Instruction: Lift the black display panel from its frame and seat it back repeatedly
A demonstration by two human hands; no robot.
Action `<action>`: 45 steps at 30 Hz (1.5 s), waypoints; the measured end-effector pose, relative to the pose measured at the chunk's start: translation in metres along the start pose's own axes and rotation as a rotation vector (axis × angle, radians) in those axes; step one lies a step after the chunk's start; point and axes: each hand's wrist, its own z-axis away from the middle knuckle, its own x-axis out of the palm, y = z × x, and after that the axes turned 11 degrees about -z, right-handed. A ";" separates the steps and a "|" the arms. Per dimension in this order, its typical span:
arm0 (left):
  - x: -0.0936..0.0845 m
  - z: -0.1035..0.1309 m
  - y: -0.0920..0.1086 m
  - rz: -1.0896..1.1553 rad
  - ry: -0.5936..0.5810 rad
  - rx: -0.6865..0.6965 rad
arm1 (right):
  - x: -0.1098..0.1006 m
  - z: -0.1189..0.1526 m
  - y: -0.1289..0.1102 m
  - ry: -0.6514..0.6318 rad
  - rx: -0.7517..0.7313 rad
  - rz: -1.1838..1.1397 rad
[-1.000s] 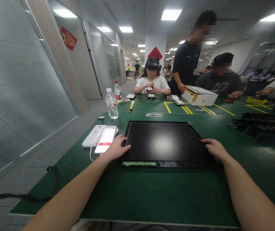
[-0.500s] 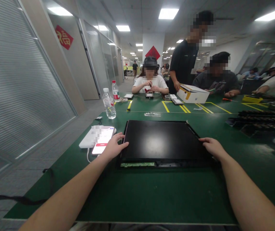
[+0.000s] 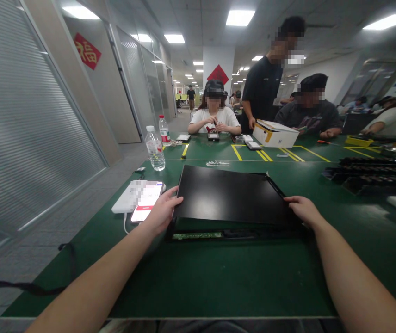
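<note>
A flat black display panel (image 3: 229, 194) lies tilted over a shallow black frame (image 3: 263, 234), its left side raised above the frame. At the panel's left edge, my left hand (image 3: 165, 208) is closed, thumb on top and fingers at the side. My right hand (image 3: 302, 210) grips the panel's right edge, its lower fingers partly hidden beside the frame. A green circuit board strip (image 3: 197, 235) shows in the near side of the frame, below the panel's lower edge.
Left of the panel are a lit phone (image 3: 146, 203), a white box-shaped device (image 3: 123, 201) and a water bottle (image 3: 155, 150). Dark strip-like parts (image 3: 364, 173) lie stacked at the right. Across the green table (image 3: 219, 286), a person sits near a white box (image 3: 276, 135).
The panel's left side has risen out of the frame with my left hand, baring more of the frame's near side. My right hand stays at the right edge.
</note>
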 end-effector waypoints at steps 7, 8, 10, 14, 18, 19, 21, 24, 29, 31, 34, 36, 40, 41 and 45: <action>-0.003 -0.006 -0.002 0.094 0.039 -0.057 | 0.000 0.006 -0.007 0.053 0.018 -0.024; -0.003 -0.006 -0.003 0.113 0.038 -0.058 | 0.000 0.007 -0.008 0.060 0.026 -0.037; -0.002 -0.006 -0.002 0.141 0.038 -0.057 | 0.000 0.008 -0.009 0.063 0.040 -0.052; 0.000 -0.003 0.001 0.150 0.063 -0.075 | 0.000 0.007 -0.008 0.048 0.040 -0.047; 0.002 0.000 0.003 0.119 0.069 -0.086 | -0.001 0.006 -0.007 0.059 0.013 -0.016; 0.003 0.000 0.003 0.115 0.061 -0.088 | -0.001 0.006 -0.006 0.066 0.007 -0.012; 0.003 0.000 0.001 0.112 0.047 -0.089 | -0.001 0.006 -0.005 0.078 -0.002 -0.013; 0.003 -0.001 -0.002 0.109 0.044 -0.092 | 0.000 0.005 -0.004 0.082 -0.002 -0.020; 0.003 -0.001 -0.003 0.091 0.076 -0.105 | -0.001 0.005 -0.004 0.071 -0.004 -0.019; 0.004 -0.001 -0.002 0.079 0.096 -0.112 | -0.001 0.005 -0.003 0.062 -0.002 -0.025; 0.006 0.000 -0.001 0.069 0.115 -0.115 | -0.001 0.004 -0.003 0.043 0.004 -0.031; 0.007 0.001 -0.001 0.061 0.124 -0.121 | -0.001 0.005 -0.004 0.038 -0.001 -0.027; 0.009 0.001 -0.002 0.040 0.136 -0.135 | -0.001 0.006 -0.005 0.046 -0.006 -0.020; 0.009 0.001 -0.002 0.035 0.139 -0.137 | -0.001 0.006 -0.006 0.045 -0.003 -0.022; 0.008 0.002 -0.002 0.032 0.136 -0.131 | -0.001 0.007 -0.006 0.024 0.011 -0.036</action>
